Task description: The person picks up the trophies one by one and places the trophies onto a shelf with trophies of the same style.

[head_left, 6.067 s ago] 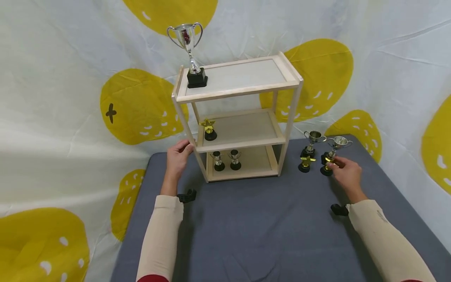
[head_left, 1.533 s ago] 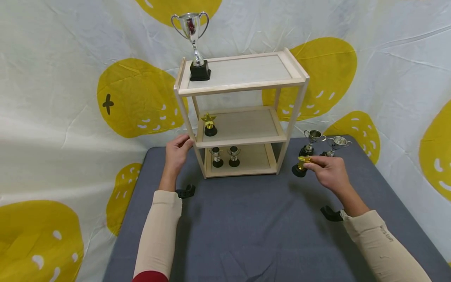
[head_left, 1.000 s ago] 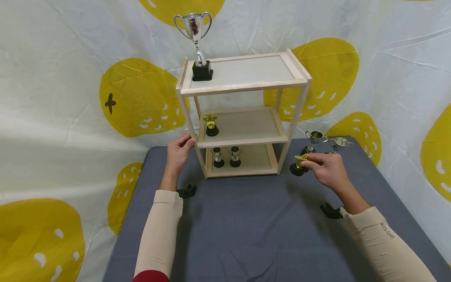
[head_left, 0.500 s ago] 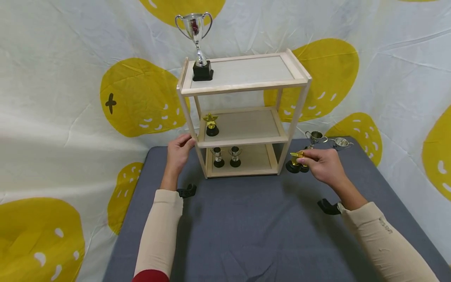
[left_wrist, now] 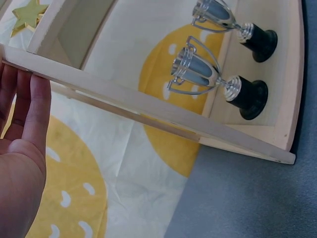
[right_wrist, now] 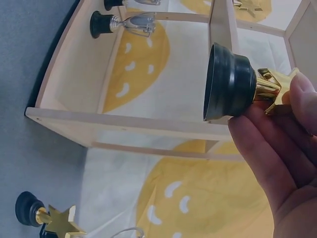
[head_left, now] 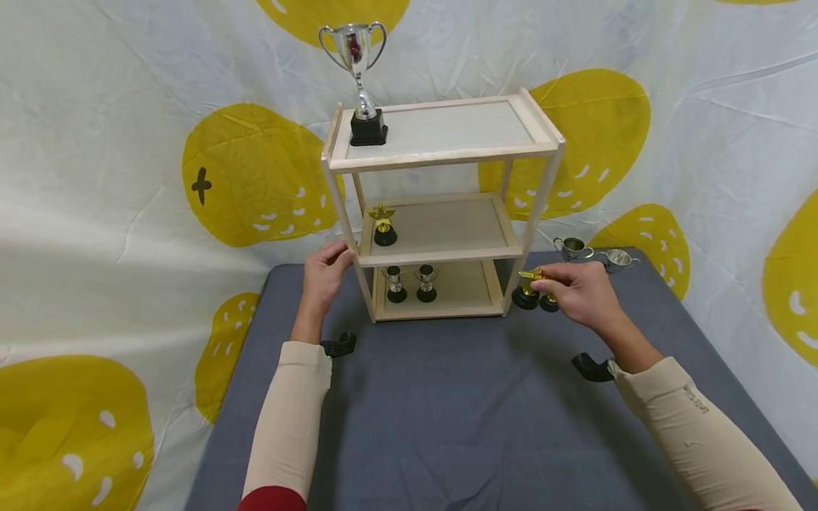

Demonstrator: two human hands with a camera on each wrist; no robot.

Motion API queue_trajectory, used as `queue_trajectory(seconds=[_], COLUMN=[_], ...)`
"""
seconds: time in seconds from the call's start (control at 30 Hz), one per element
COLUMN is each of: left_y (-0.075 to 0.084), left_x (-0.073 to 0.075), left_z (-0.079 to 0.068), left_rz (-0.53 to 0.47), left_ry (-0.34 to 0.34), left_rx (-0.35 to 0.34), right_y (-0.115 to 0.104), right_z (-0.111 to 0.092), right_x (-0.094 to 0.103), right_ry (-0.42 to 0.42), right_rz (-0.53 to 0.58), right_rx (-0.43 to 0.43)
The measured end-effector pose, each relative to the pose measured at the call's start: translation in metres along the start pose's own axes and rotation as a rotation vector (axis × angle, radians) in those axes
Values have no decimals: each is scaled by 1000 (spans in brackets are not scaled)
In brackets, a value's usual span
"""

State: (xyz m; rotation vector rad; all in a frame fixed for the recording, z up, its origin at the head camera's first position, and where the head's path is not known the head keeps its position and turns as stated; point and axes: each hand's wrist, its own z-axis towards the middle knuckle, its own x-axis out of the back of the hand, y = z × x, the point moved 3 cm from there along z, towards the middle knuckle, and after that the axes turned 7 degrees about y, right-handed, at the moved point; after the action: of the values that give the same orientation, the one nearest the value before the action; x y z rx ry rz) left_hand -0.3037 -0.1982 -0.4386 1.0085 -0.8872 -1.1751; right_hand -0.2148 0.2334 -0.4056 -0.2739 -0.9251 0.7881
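Observation:
My right hand (head_left: 584, 291) pinches a gold star trophy (right_wrist: 230, 84) by its star, holding it off the table beside the shelf's right front post. The trophy's round black base is tilted towards the shelf in the right wrist view. Just below it, a second star trophy (right_wrist: 59, 221) stands on the table, partly hidden by my hand in the head view. At the other side, my left hand (head_left: 322, 280) grips the left front post of the wooden shelf (head_left: 441, 257) with thumb and fingertips. Another star trophy (head_left: 384, 231) sits at the middle tier's left.
A tall silver trophy cup (head_left: 368, 128) stands at the top tier's left. Two small silver cups (head_left: 396, 287) occupy the bottom tier's left half. Behind my right hand, two larger cups (head_left: 571, 247) stand on the grey-covered table (head_left: 422, 397), partly hidden. Patterned cloth (head_left: 153, 177) hangs behind.
The right hand has picked up the rightmost star trophy from the table and carried it left, past the other star trophy, towards the shelf. The left hand stays on the post.

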Motion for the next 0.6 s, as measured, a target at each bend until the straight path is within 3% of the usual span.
queue_trajectory(seconds=[0.6], left_y=[-1], left_x=[0], left_z=[0], left_rz=[-8], left_ry=[-10], left_rx=[27], right_y=[-11], right_z=[12], right_x=[-4], right_ry=[9], right_rz=[-4], right_rx=[46])
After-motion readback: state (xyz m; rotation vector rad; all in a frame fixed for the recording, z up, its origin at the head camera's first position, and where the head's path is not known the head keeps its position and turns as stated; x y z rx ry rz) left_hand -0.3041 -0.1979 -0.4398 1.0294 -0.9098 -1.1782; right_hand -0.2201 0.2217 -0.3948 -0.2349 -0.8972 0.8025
